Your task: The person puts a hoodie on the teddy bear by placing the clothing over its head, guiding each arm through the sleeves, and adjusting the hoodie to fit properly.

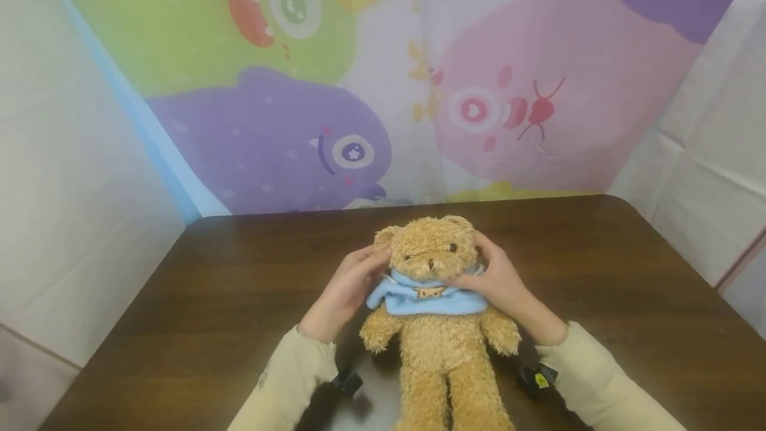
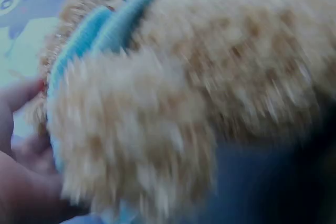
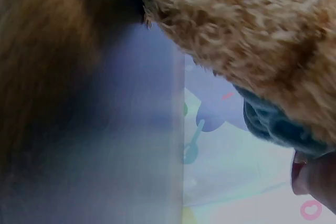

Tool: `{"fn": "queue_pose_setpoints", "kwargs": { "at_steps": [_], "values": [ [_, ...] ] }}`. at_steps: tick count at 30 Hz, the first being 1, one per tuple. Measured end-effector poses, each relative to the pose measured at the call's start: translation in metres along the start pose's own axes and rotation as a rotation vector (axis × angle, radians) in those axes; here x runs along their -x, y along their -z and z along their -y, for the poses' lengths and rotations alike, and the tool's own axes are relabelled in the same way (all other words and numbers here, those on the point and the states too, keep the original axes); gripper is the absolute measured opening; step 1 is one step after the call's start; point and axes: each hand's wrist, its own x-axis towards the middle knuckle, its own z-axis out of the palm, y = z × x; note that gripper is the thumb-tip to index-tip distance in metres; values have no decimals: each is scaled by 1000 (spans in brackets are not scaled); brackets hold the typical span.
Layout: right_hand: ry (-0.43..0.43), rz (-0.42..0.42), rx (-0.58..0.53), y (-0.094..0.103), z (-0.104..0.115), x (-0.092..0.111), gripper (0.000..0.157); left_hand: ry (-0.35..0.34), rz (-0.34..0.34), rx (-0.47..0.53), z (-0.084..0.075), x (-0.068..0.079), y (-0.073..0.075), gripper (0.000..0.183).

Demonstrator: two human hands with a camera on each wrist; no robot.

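A tan plush teddy bear (image 1: 445, 344) faces up in the head view, with a light blue top (image 1: 463, 302) bunched around its neck and chest. A small bear-face patch (image 1: 429, 292) decorates the top. My left hand (image 1: 347, 285) holds the side of the bear's head and the blue cloth beside it. On the other side my right hand (image 1: 505, 285) grips head and collar, its thumb in front below the chin and its fingers behind, partly hidden. The bear's furry arm (image 2: 136, 135) fills much of the left wrist view. A right fingertip (image 3: 302, 177) meets the blue cloth (image 3: 278, 127) in the right wrist view.
Beneath is a dark brown wooden table (image 1: 251, 285). A cartoon-printed curtain (image 1: 413, 118) hangs behind its far edge, and pale cloth walls (image 1: 78, 151) stand at both sides. Black wrist devices (image 1: 347, 383) hang under both sleeves.
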Motion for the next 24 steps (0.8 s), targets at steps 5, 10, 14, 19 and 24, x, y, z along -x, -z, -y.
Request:
{"fn": "queue_pose_setpoints", "kwargs": {
  "at_steps": [5,10,14,19,24],
  "values": [
    [57,-59,16,0,-2,1,42,-77,105,-291,0,8,-3,40],
    [53,-72,30,1,-1,1,35,-119,62,-407,-1,10,-10,49],
    [13,-70,35,-1,-2,1,30,-121,-63,-538,1,10,-15,58],
    [-67,-56,51,-2,-5,2,42,-146,-89,-600,5,9,-16,58],
    [-126,-38,66,-2,-8,2,54,-135,-84,-653,8,9,-16,61]
  ]
}}
